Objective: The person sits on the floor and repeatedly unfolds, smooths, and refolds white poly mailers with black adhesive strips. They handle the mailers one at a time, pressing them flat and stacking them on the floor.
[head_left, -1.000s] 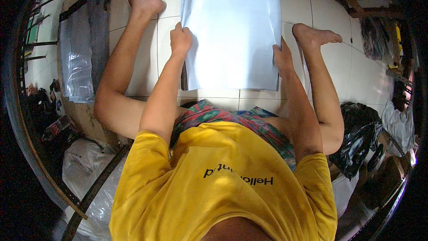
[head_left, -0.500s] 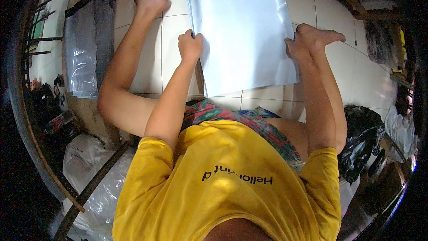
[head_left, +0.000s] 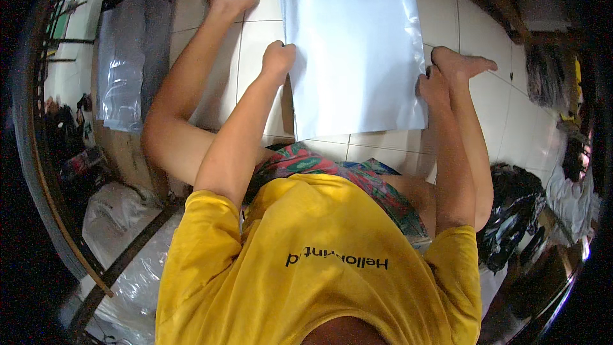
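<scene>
A stack of flat, pale bluish-white plastic mailing bags (head_left: 351, 51) lies between my spread legs, with a black strip along its far edge. My left hand (head_left: 279, 61) is closed at the left edge of the stack, thumb side toward the plastic. At the right edge, lower down, my right hand (head_left: 434, 87) is closed too, its fingers curled beside the bags and partly hidden. The near edge of the bags reaches close to my patterned shorts (head_left: 306, 161).
Grey plastic bags (head_left: 121, 64) lie on a brown board at the left. Clear plastic (head_left: 137, 268) is heaped at lower left. A black plastic bag (head_left: 511, 217) sits beside my right leg. Dark wooden beams (head_left: 491, 6) border the tiled floor (head_left: 262, 0) at upper right.
The view has shifted slightly, and more of the black strip shows. My right hand's fingers are more curled at the bags' edge. My left hand stays at the left edge.
</scene>
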A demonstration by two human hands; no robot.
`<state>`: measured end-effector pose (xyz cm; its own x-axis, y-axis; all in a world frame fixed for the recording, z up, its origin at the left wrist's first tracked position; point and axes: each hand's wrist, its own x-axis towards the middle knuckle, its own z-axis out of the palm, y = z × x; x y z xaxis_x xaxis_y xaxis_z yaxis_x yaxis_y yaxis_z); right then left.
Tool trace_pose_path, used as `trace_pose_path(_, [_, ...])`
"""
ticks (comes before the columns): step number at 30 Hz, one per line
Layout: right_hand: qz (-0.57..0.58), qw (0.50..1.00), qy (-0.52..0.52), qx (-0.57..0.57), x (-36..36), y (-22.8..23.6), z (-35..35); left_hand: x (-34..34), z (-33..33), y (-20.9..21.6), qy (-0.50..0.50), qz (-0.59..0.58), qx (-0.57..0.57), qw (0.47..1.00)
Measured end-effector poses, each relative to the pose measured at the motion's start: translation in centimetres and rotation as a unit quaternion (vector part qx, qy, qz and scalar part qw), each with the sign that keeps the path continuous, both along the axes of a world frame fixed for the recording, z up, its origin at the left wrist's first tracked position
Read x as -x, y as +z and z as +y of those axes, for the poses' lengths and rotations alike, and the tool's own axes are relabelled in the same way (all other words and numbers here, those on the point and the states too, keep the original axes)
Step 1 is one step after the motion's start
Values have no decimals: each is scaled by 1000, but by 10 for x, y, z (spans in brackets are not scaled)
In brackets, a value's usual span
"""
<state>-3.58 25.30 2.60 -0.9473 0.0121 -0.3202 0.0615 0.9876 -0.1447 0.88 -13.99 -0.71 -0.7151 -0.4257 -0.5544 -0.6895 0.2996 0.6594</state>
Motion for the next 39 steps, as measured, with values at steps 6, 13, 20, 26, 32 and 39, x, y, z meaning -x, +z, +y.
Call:
trace_pose_path(6, [-18,998,32,-56,-23,-9,20,-64,25,29,-49,-26,69,996])
trace_pose_path(13, [-48,998,23,-17,-35,18,5,-89,44,23,-27,-67,1,997])
trace_pose_path(20, [-108,993,0,36,-42,24,20,-109,35,36,-32,-49,-19,998])
trace_pose_path(26, [-136,989,19,47,-53,4,36,-141,50,47,-79,-28,19,996])
trace_pose_path(32, [-49,996,28,63,-70,-21,43,-136,47,27,-2,-47,-13,999])
trace_pose_path(39, [-36,997,21,58,-78,-4,36,-137,51,39,-21,1,30,999])
